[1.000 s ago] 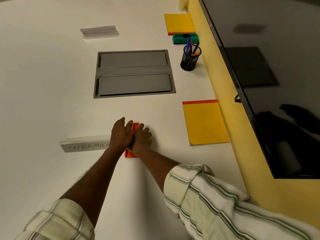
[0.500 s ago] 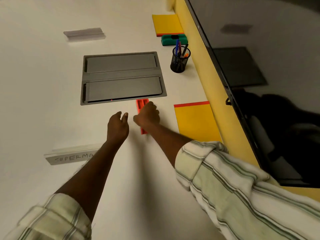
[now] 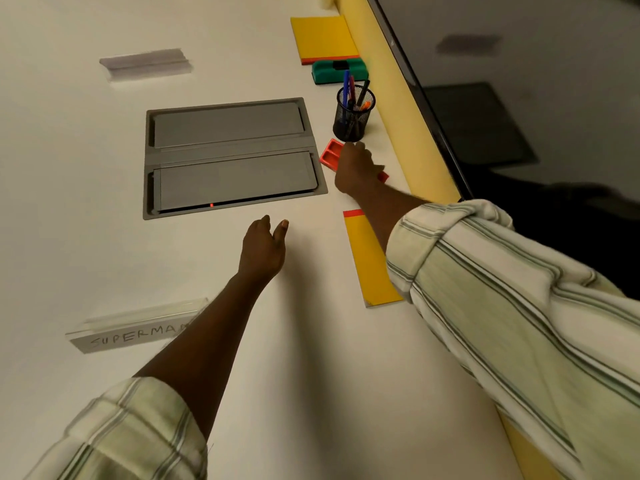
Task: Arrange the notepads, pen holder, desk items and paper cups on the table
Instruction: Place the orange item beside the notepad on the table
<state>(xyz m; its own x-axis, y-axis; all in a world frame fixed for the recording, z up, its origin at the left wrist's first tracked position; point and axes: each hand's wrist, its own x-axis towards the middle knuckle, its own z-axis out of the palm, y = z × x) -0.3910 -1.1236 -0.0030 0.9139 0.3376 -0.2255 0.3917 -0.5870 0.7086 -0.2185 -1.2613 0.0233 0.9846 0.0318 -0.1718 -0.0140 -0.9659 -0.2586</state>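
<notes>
Head view: the right hand reaches toward one o'clock and lies over a red tray, fingers curled down onto it, though whether they truly pinch it I cannot tell, since the hand covers most of the piece; the tray's open compartments show at its ten o'clock end, and a red corner pokes out past the knuckles at four o'clock; the tray sits on the white desk, just at six o'clock of the black mesh pen holder, which stands upright with pens in it; the left hand hovers low over the desk near the centre, fingers loosely together, thumb apart, holding nothing; a yellow notepad lies at three o'clock of that hand, partly under the right forearm, its red edge toward twelve; a second yellow notepad lies at twelve o'clock, with a green eraser just beside it, between it and the pen holder; a grey hatch is set into the desk at eleven o'clock of the left hand; a name plate reading "SUPERMA" stands at eight o'clock, partly hidden by the left forearm.
</notes>
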